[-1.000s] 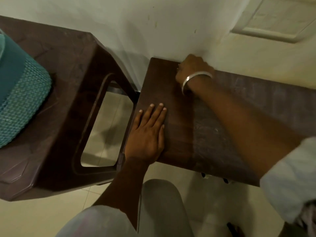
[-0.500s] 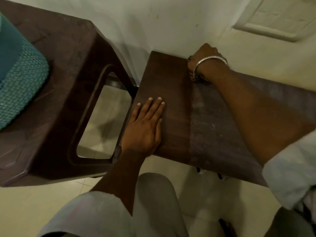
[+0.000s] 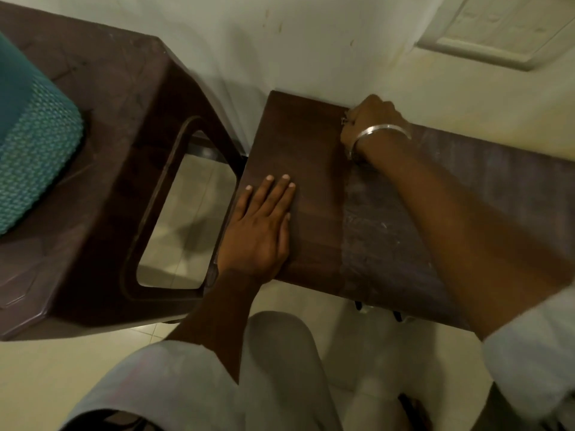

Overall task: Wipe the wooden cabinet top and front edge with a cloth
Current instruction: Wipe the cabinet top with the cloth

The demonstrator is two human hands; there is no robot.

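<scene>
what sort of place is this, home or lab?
Most likely a room in a home: a small wooden cabinet stands against a scuffed painted wall, with a brown plastic stool beside it, a tiled floor below and a panelled door at upper right.

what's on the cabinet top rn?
Left hand flat near the left end; right hand fisted at the back edge by the wall. Whatever is under that fist is hidden.

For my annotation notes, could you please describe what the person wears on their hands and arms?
Both forearms are bare below pale, loose sleeves: the left sleeve and the right sleeve. The right hand has a plain silvery bangle at the wrist. The left hand shows no ring, watch or glove.
</scene>
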